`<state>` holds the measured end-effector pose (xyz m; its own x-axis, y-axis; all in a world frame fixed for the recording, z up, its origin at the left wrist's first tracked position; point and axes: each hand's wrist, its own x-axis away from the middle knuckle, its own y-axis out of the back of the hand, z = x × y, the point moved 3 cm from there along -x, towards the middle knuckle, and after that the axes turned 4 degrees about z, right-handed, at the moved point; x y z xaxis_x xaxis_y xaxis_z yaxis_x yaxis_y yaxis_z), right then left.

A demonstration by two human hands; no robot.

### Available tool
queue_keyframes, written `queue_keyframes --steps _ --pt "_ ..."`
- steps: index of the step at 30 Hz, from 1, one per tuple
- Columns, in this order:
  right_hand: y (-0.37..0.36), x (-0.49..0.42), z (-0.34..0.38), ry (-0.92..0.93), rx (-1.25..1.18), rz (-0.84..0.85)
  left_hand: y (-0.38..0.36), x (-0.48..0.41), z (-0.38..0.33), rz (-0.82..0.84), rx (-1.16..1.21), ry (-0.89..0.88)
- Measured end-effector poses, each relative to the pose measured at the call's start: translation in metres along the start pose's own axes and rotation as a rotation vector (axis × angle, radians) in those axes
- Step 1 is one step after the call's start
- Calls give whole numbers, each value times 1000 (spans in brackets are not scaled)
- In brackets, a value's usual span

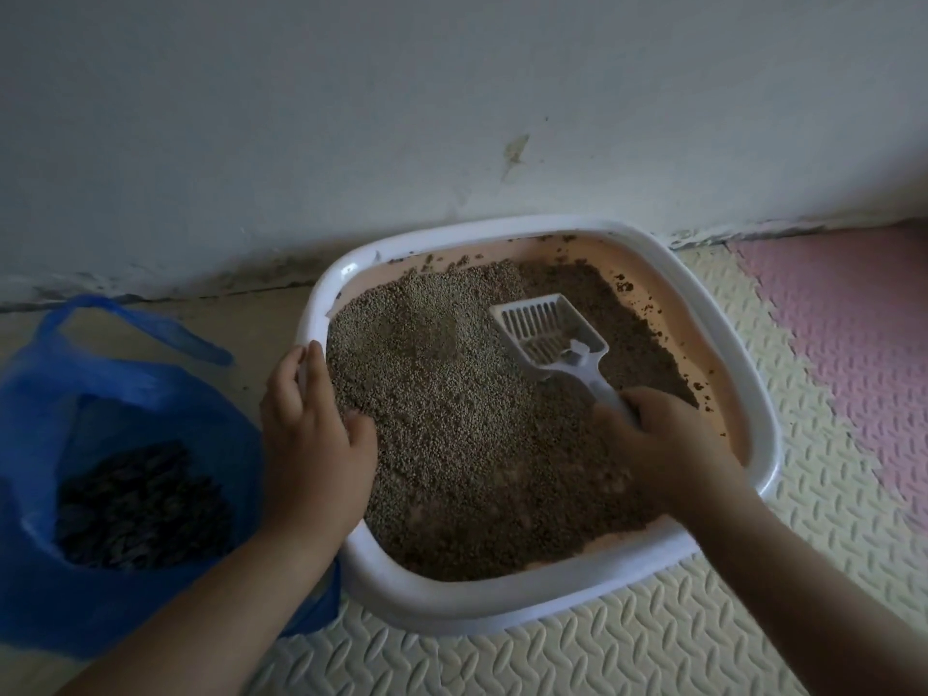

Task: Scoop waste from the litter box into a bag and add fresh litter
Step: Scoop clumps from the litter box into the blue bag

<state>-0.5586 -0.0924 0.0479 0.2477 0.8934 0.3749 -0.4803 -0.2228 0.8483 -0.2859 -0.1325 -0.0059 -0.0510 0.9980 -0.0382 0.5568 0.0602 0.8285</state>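
A litter box (pixel 723 344) with a white rim and a peach inner wall stands on the floor against the wall. Grey-brown litter (pixel 452 434) fills it, paler at the back left and darker at the right. My right hand (pixel 668 444) grips the handle of a white slotted scoop (pixel 547 329), whose blade lies over the litter near the middle and looks empty. My left hand (pixel 311 444) holds the box's left rim, thumb inside on the litter. A blue plastic bag (pixel 100 394) stands open to the left, with dark clumps of waste (pixel 140 509) in its bottom.
A stained white wall (pixel 452 118) rises just behind the box. The box sits on cream foam mat tiles (pixel 552 655), with a pink tile (pixel 853 344) to the right. Bare floor (pixel 241 324) shows between bag and wall.
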Motion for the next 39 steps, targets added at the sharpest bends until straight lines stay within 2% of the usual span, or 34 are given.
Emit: queue_keyframes --steps 3,6,10,18,25,30,39 --pt "5 -34 -13 -100 59 66 0 0 0 13 -55 -5" --pt "6 -63 -14 -101 117 112 -1 0 0 28 -57 1" --pt "12 -100 5 -98 75 180 -2 0 0 20 -35 -1" --pt "4 -135 14 -163 47 88 -2 -1 1 23 -10 -17" --pt "-41 -113 -17 -148 -6 -136 -4 -2 5 12 -18 -18" --pt "-55 -112 -19 -103 -24 -166 -4 -1 5 12 0 -8" --pt "-58 -102 -23 -104 -145 -81 -4 -1 5 25 14 -3"
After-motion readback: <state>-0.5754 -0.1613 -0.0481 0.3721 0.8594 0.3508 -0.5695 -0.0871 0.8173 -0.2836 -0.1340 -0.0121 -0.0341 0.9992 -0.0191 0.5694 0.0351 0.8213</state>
